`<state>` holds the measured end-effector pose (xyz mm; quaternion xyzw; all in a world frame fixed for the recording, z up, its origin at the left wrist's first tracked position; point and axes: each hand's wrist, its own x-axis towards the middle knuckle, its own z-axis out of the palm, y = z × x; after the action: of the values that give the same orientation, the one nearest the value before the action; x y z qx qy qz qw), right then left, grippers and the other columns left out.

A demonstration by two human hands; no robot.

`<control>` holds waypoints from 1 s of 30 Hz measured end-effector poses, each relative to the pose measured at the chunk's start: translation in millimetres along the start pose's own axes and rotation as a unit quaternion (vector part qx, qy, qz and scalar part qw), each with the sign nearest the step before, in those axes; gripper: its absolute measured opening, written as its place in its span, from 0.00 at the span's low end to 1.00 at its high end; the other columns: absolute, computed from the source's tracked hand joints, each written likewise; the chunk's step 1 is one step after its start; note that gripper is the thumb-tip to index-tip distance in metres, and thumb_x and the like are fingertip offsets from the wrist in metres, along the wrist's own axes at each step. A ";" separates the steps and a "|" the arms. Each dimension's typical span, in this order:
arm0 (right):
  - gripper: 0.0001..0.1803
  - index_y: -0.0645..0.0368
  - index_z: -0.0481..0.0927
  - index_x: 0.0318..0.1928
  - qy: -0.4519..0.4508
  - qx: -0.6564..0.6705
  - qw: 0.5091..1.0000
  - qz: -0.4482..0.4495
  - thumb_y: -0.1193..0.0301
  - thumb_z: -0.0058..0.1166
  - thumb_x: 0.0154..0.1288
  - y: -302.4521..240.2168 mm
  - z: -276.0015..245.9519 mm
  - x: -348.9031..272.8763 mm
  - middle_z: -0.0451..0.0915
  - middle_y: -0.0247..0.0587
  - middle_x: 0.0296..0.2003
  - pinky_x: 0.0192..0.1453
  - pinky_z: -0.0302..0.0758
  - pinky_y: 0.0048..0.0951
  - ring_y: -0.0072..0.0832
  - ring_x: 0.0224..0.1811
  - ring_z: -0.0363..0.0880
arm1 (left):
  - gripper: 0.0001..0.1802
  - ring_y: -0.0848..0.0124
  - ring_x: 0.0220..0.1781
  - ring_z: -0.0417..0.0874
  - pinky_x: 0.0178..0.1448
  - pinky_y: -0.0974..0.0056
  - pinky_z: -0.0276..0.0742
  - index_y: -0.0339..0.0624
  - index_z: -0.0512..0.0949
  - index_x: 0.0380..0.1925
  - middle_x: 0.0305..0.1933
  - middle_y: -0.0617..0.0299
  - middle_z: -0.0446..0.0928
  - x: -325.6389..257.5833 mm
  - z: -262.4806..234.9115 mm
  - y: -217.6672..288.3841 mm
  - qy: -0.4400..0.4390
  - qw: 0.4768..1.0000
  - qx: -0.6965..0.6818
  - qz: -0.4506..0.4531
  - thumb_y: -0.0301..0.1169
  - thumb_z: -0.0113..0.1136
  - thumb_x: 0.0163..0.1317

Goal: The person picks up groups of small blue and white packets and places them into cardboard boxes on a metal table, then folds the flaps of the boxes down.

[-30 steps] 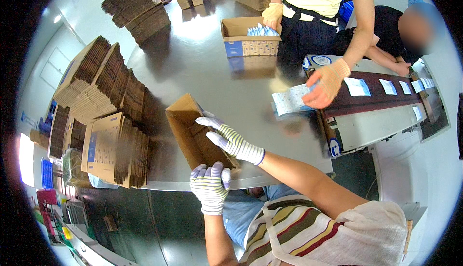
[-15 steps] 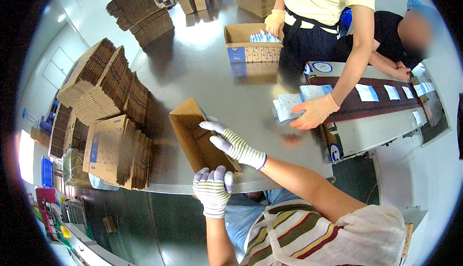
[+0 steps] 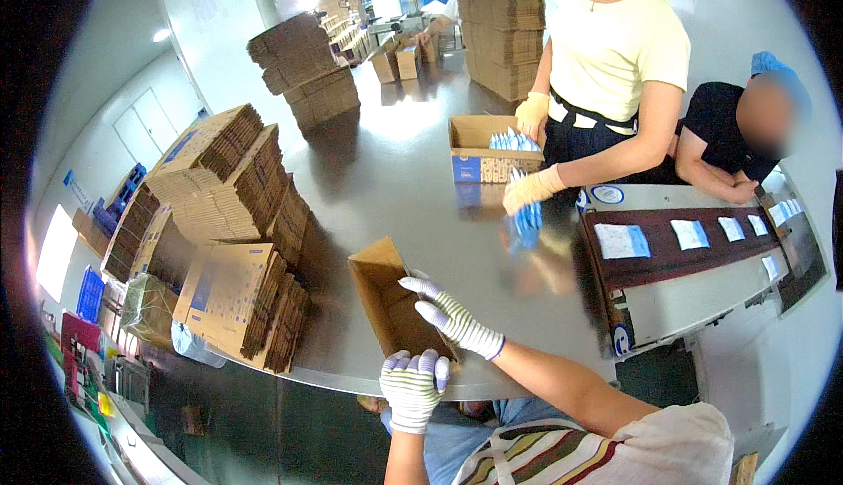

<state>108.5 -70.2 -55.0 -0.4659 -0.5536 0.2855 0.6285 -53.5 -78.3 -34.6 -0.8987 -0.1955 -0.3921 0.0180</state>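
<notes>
An empty-looking brown cardboard box (image 3: 378, 296) stands open-topped at the near edge of the metal table, tilted a little in the view. My left hand (image 3: 413, 390), in a striped knit glove with purplish fingertips, has its fingers curled over the box's near edge. Along the right wall lies my right hand (image 3: 457, 318), gloved alike; its thumb and forefinger show, rather straight, at the rim, and the other fingers are hidden. Both hands hold the box.
Stacks of flattened cartons (image 3: 224, 296) line the left side. Across the table a co-worker's gloved hand (image 3: 534, 189) holds blue-white packets beside a part-filled carton (image 3: 479, 169). At right, a dark conveyor belt (image 3: 663, 252) carries packets; another person (image 3: 716, 133) leans beside it.
My view has tipped up, so everything sits lower and further right. The co-worker's hand has carried packets from the belt's end toward the filled carton. My hands keep their places on the box.
</notes>
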 end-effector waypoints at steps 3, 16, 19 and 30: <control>0.24 0.52 0.67 0.62 0.002 -0.033 0.999 0.000 0.61 0.43 0.68 5.9 -6.3 -1.9 0.59 0.48 0.66 0.73 0.45 0.38 0.40 0.71 0.50 | 0.06 0.60 0.31 0.77 0.44 0.55 0.72 0.47 0.76 0.30 0.27 0.63 0.77 3.9 1.9 1.6 0.010 1.000 -0.003 0.010 0.35 0.58 0.55; 0.24 0.56 0.66 0.62 -0.009 -0.081 0.997 -0.004 0.62 0.42 0.68 -0.1 -3.1 -3.2 0.63 0.46 0.64 0.72 0.50 0.37 0.36 0.69 0.55 | 0.09 0.63 0.27 0.75 0.42 0.58 0.71 0.50 0.73 0.26 0.22 0.65 0.73 -3.2 2.4 -0.4 0.023 1.000 0.013 0.003 0.39 0.60 0.53; 0.26 0.53 0.65 0.64 -0.023 -0.072 0.997 0.007 0.58 0.41 0.69 3.5 -15.4 -3.6 0.59 0.48 0.66 0.74 0.44 0.39 0.41 0.72 0.50 | 0.09 0.65 0.26 0.75 0.42 0.58 0.71 0.48 0.74 0.27 0.22 0.66 0.72 3.3 7.1 2.0 0.007 1.000 0.012 0.017 0.40 0.60 0.53; 0.23 0.53 0.66 0.63 -0.020 -0.117 0.993 -0.015 0.64 0.42 0.69 -3.7 -9.7 -0.2 0.63 0.44 0.65 0.71 0.54 0.36 0.37 0.68 0.58 | 0.13 0.61 0.24 0.75 0.40 0.56 0.71 0.44 0.77 0.33 0.21 0.61 0.75 3.0 1.4 4.3 -0.002 1.000 -0.025 0.003 0.40 0.60 0.54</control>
<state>117.2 -74.4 -51.2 -0.5221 -0.6026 0.2180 0.5629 -49.1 -80.9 -32.8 -0.9002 -0.1832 -0.3951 -0.0034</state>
